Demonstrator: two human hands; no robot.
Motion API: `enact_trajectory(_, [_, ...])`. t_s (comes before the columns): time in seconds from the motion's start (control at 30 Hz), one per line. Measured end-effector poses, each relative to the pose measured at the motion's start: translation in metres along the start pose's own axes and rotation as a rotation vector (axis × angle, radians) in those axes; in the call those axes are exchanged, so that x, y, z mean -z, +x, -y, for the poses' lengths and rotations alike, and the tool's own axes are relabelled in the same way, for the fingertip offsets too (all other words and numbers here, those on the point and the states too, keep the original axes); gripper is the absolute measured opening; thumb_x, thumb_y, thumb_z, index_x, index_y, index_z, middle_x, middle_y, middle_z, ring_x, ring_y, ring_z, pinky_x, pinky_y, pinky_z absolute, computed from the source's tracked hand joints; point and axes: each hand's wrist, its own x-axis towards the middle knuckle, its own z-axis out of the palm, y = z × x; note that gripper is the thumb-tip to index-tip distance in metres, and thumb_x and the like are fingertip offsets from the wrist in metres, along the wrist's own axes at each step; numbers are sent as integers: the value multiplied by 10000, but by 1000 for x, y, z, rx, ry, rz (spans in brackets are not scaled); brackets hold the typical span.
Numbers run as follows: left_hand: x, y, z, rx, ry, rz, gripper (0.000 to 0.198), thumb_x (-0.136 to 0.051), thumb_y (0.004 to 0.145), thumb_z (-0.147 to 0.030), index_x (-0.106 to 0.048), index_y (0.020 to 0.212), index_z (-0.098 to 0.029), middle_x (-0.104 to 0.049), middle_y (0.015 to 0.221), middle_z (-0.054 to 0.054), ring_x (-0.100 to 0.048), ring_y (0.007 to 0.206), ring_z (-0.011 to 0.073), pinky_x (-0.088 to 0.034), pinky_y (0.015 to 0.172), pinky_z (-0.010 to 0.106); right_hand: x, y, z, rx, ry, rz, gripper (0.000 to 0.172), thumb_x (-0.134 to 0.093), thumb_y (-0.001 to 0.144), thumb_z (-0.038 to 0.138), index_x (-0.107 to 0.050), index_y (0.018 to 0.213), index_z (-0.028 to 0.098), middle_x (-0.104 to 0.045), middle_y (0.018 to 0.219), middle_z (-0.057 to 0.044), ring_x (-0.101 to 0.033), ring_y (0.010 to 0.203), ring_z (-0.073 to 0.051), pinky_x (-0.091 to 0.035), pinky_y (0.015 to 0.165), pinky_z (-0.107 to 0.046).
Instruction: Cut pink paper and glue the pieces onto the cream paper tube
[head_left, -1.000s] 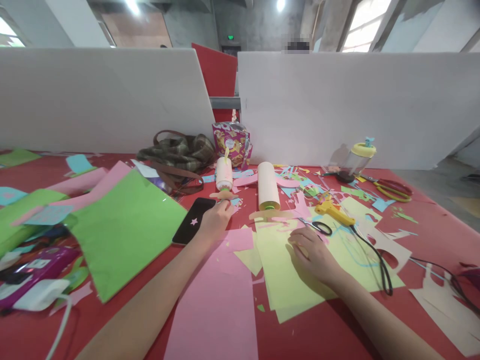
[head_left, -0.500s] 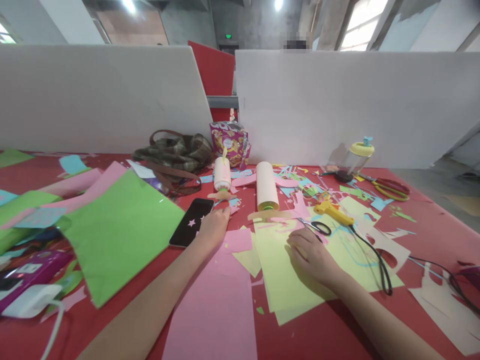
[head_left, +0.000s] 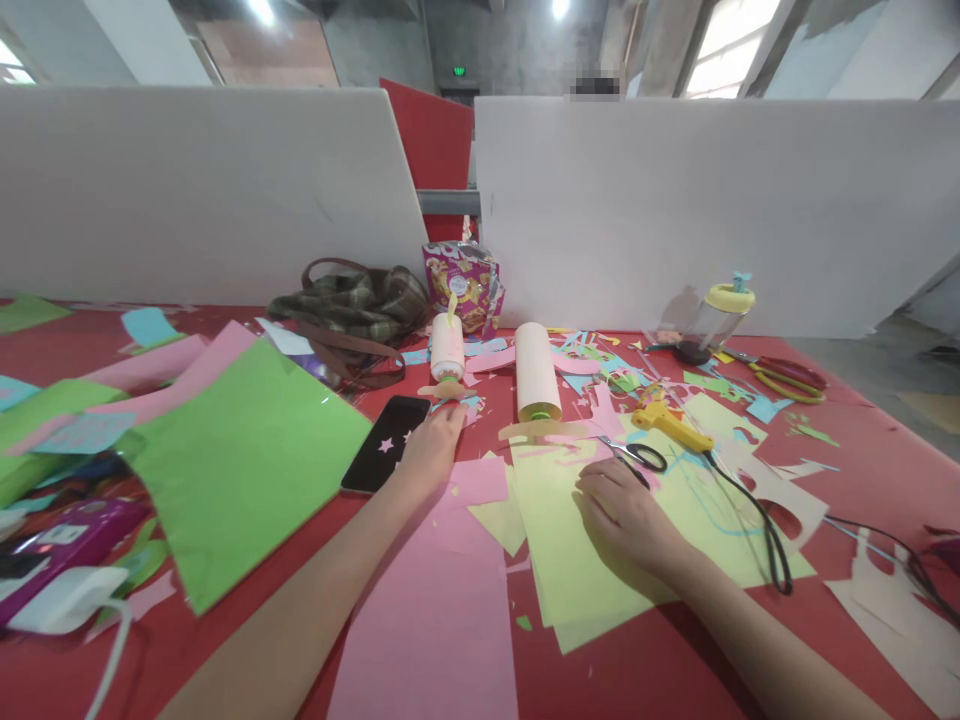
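My left hand rests by the right edge of a black phone with pink paper stars on it. Its fingers reach forward over small scraps, loosely bent, with nothing seen in them. Just beyond stands a small cream paper roll on its side, with a strip at its top. My right hand lies loosely on yellow paper sheets, its fingers a little bent and holding nothing visible. Close to it are scissors with black handles and a yellow glue gun. A larger cream paper roll lies ahead, between the hands.
Pink paper lies between my forearms. Green sheets cover the left, near a white charger. A plaid bag, a snack bag, a clear jar and red-handled pliers stand or lie towards white panels.
The whole view has shifted slightly to the right. Both hands keep almost the same place and pose, and the things on the table stay where they were.
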Motion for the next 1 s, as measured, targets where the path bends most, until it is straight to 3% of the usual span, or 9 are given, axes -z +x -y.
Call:
enact_trajectory(0.17, [-7,1,4,-46,-63,-82,479,-318,754,-18,-345,1208,-168,-564,1019,91,-516,960,209,-388,814,325,2,0,2,-11,-4,28,140,-416,783,118,-543,773,176,-565,811,-70,-518,810,-194,-442,713,-345])
enact_trajectory(0.37, [-8,1,0,-22,-212,-167,450,-374,736,-24,-361,1158,-180,-572,1017,75,-544,943,171,-428,821,307,4,0,3,-18,6,43,147,-411,784,119,-547,782,177,-562,819,-75,-516,815,-200,-446,711,-356])
enact_trajectory(0.43, [-3,-1,-5,21,-370,-184,401,-420,743,-71,-360,1125,-179,-589,958,64,-573,885,152,-462,777,293,4,1,3,-18,10,40,140,-416,781,122,-548,784,172,-568,811,-75,-521,809,-198,-451,709,-351])
enact_trajectory(0.5, [5,-5,-12,96,-725,-154,389,-485,734,-140,-353,1097,-185,-593,905,52,-586,850,148,-484,735,292,4,1,3,-18,17,13,137,-418,782,130,-546,812,170,-577,819,-76,-528,814,-196,-456,714,-345])
enact_trajectory(0.6, [21,-14,-27,217,-1204,102,466,-529,693,-123,-321,1102,-202,-566,937,62,-597,787,147,-501,652,287,4,0,4,-53,39,-44,160,-423,785,159,-530,903,177,-585,867,-79,-543,829,-195,-469,711,-335])
enact_trajectory(0.73, [30,-30,-48,280,-1537,566,486,-596,663,-137,-351,1075,-213,-556,883,46,-601,676,146,-494,616,317,3,-2,7,-186,218,-28,236,-489,761,234,-487,995,196,-581,905,-75,-565,758,-176,-489,659,-321])
enact_trajectory(0.8, [25,-37,-57,304,-1635,729,514,-659,611,-132,-376,1035,-199,-560,843,34,-601,672,157,-483,612,319,3,-2,10,-241,398,-2,300,-518,745,243,-460,1036,201,-578,905,-72,-570,756,-164,-493,653,-307])
enact_trajectory(0.9, [13,-47,-67,310,-1741,894,533,-691,583,-130,-392,1021,-182,-578,822,51,-597,682,176,-469,608,329,2,-1,17,-301,637,29,332,-554,717,225,-460,1035,197,-587,879,-62,-578,774,-157,-491,653,-285])
enact_trajectory(1.0, [5,-55,-73,336,-1780,949,528,-704,570,-143,-423,1015,-176,-585,818,54,-592,665,177,-462,610,347,1,0,24,-370,709,81,188,-556,710,209,-530,895,187,-608,753,-32,-581,674,-137,-477,603,-263])
